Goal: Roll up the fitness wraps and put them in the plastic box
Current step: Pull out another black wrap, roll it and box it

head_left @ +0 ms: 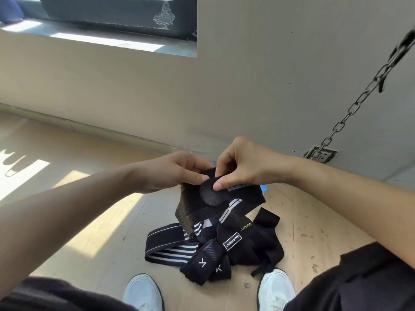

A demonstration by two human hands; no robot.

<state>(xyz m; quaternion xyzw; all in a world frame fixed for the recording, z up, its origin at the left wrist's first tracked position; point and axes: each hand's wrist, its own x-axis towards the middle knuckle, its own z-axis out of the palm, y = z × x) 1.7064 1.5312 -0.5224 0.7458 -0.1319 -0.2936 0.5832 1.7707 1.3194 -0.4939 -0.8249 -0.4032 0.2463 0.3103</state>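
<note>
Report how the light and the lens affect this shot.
Head view: hard sunlight throws bright patches on the floor at left; the skirting board bows from wide-angle distortion; the black wrap shows little surface detail.

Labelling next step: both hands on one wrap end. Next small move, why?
Probably curl the pinched end over to start the roll: left hand and right hand both pinch the black wrap at one end, unrolled, tail hanging into the pile of wraps.

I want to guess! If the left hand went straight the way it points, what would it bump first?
Probably the right hand: the left hand points toward it across the black wrap both pinch.
</note>
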